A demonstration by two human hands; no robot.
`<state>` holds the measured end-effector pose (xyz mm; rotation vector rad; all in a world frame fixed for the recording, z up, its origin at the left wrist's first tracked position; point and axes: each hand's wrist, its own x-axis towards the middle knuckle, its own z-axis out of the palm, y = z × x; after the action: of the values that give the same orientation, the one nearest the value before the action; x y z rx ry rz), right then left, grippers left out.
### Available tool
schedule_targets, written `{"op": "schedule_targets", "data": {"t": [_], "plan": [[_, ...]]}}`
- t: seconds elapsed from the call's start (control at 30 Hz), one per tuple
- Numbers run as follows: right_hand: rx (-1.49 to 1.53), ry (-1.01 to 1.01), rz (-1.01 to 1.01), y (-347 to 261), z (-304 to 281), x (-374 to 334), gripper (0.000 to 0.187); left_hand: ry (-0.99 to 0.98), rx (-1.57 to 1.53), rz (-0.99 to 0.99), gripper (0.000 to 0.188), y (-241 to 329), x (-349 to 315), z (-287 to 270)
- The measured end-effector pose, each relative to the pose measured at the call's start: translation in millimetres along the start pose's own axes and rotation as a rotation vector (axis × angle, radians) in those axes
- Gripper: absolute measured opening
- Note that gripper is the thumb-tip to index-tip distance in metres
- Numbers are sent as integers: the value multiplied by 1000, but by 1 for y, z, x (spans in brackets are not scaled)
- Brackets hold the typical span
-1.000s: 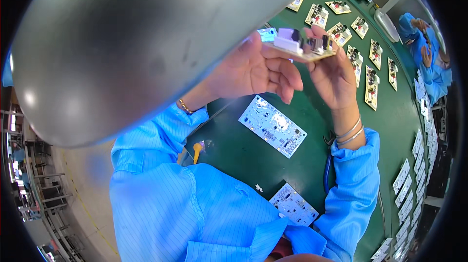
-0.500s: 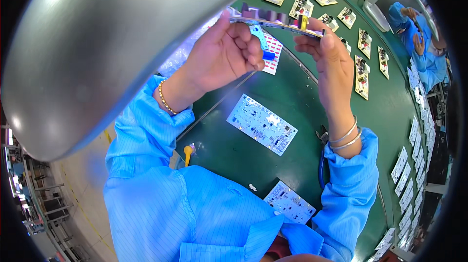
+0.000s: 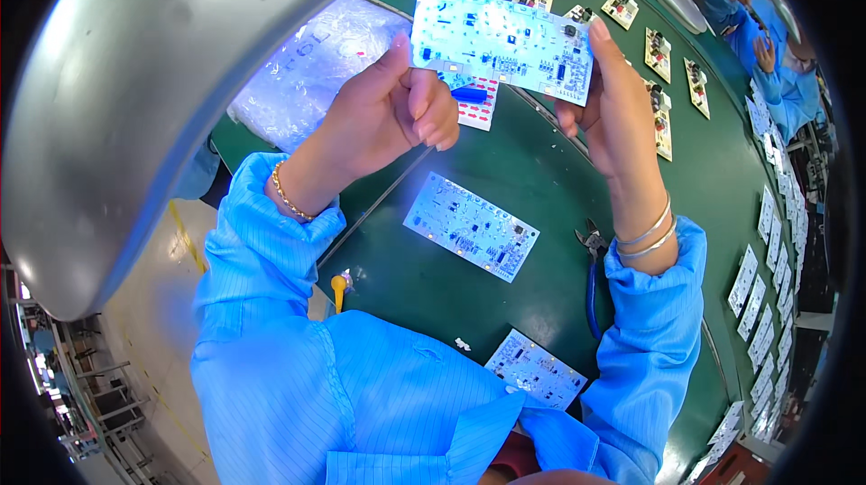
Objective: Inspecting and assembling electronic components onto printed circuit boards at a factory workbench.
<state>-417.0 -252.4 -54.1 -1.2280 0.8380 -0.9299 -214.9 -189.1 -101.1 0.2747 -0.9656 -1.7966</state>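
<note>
In the head view, a white circuit board (image 3: 501, 43) is held up at the upper centre of the frame, its face turned to the camera. Its right edge is pinched between the thumb and fingers of the right hand (image 3: 618, 110). The left hand (image 3: 388, 106) is placed at the lower left corner of the board, with the thumb raised beside the edge and the other fingers curled together below; whether the corner is pinched from behind cannot be told.

A second board (image 3: 472, 228) is laid flat on the green table (image 3: 541, 178) at the centre of the frame, and a third board (image 3: 536, 369) at the lower centre. Blue-handled cutters (image 3: 592, 277) are found near the right sleeve. A yellow object (image 3: 339, 291) is seen left of centre. A clear plastic bag (image 3: 302, 70) and a sheet with red arrows (image 3: 483, 101) are noted at the upper left and upper centre. The upper left is largely covered by a grey metal hood (image 3: 162, 79). Another person (image 3: 767, 52) is reflected or seated at the upper right; which cannot be told.
</note>
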Motion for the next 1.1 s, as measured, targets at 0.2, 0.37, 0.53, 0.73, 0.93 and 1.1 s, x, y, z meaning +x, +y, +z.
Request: {"op": "schedule_targets", "data": {"t": [0.2, 0.37, 0.53, 0.73, 0.93, 1.1], "plan": [[75, -57, 22, 3, -5, 3, 46, -32, 156, 46, 59, 0, 0, 1], [241, -159, 83, 6, -13, 10, 44, 5, 486, 88, 57, 0, -2, 8], [266, -133, 103, -1, -9, 7, 37, 56, 649, 12, 56, 4, -6, 4], [160, -76, -60, -12, -31, -16, 35, -6, 1165, 21, 35, 3, 0, 14], [-215, 313, -360, -9, -120, -61, 30, -344, 1555, 134, 31, -2, -1, 24], [-1470, 732, -636, 6, -198, -89, 22, -281, 1495, 30, 24, -12, 2, 32]]}}
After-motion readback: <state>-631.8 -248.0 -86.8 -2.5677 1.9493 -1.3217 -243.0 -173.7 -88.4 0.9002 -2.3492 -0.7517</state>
